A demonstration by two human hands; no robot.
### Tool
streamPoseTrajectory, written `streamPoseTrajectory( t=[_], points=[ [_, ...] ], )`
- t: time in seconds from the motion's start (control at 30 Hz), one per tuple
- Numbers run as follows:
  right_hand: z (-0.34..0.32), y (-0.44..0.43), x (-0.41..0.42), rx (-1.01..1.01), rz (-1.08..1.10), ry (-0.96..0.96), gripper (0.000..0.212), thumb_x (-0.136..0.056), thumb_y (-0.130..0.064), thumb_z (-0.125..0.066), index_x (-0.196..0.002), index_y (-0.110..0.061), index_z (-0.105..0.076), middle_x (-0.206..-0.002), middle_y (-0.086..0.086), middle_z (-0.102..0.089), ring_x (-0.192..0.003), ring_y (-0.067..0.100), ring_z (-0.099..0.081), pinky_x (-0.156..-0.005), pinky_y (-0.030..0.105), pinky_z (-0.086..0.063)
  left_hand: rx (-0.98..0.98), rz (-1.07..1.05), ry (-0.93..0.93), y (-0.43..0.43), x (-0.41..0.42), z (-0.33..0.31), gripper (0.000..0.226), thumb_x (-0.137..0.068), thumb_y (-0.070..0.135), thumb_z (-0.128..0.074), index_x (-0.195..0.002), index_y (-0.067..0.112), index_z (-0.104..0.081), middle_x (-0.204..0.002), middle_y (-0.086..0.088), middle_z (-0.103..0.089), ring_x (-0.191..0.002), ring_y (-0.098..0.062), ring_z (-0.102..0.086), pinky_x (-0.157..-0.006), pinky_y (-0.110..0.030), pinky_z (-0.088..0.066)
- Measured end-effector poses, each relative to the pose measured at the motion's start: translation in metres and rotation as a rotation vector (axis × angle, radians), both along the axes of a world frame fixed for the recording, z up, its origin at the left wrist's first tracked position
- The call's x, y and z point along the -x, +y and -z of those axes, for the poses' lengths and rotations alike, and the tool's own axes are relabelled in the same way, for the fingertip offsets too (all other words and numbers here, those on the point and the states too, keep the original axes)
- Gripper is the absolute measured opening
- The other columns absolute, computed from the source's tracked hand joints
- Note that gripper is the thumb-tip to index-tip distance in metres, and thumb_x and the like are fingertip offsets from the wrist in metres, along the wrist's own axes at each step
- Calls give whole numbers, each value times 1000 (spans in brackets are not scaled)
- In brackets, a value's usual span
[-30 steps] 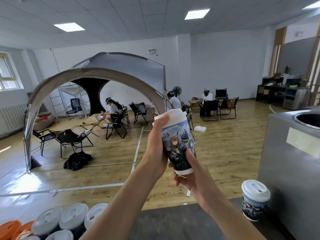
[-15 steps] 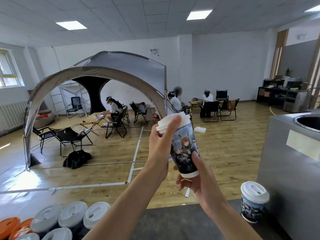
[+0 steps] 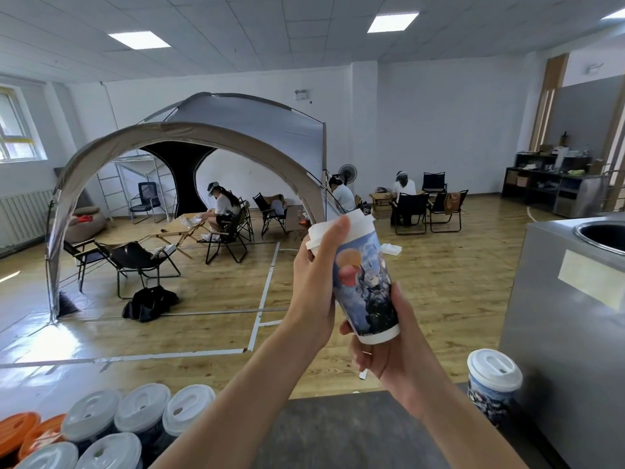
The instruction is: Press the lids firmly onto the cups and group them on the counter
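A printed paper cup with a white lid is held in the air, tilted with its top to the left. My left hand wraps the upper part, its fingers curled over the lid's rim. My right hand grips the cup's base from below. A second lidded cup stands upright on the dark counter at the right. Several lidded cups with white lids stand grouped at the counter's lower left.
Two orange lids sit at the far lower left beside the group. A grey metal cabinet with a round basin rises right of the counter. Beyond the counter lies a wooden floor with a tent, folding chairs and seated people.
The cup has turned in my hands, so a different part of its print faces me, and it tilts further left. Both hands shifted slightly right and down.
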State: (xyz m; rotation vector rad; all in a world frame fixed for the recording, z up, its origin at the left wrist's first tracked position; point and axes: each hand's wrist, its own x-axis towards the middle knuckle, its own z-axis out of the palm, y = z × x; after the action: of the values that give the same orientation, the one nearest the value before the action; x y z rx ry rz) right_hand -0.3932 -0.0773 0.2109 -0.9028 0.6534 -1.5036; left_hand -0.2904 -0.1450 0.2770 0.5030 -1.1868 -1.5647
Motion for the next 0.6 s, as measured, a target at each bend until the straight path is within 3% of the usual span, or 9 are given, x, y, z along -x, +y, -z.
streamPoseTrajectory(
  t=[0.1,0.17,0.37,0.5,0.6],
  points=[
    [-3,3,-5,-15,-64,-20,66,-87,-66,-39,-101,-12,-74,-77,18,-62,-48,21,-54,-43,27,-46,-64,140,-8,0,-5,-3,61,-78,59,-74,-117,11,-73,-111,-19,-75,-96,-30,-73,-89,-40,-60],
    [-4,3,-6,-41,-74,-36,68,-84,-68,-41,-101,-12,-73,-76,18,-60,-48,20,-52,-43,27,-45,-53,135,-32,-2,-5,-4,67,-75,57,-76,-121,9,-71,-117,-21,-73,-99,-31,-72,-88,-40,-60],
    [2,-1,-6,-94,-60,-144,69,-86,-70,-45,-104,-8,-69,-75,15,-56,-52,20,-51,-47,27,-41,52,-57,-35,-6,-1,4,68,-68,46,-80,-120,5,-67,-101,-13,-77,-90,-26,-74,-77,-37,-60],
    [6,0,-3,-24,-176,-186,72,-73,-65,-78,-118,-10,-68,-83,15,-58,-59,21,-54,-52,29,-47,9,-10,3,-5,-2,6,82,-60,57,-78,-124,7,-66,-109,-18,-76,-94,-29,-73,-83,-39,-61],
    [5,-1,-2,16,-166,-119,70,-63,-64,-84,-111,-14,-74,-77,12,-58,-53,18,-51,-50,28,-46,4,29,15,-5,-3,7,85,-63,58,-77,-128,5,-65,-119,-22,-73,-99,-32,-71,-87,-43,-59]
  ],
)
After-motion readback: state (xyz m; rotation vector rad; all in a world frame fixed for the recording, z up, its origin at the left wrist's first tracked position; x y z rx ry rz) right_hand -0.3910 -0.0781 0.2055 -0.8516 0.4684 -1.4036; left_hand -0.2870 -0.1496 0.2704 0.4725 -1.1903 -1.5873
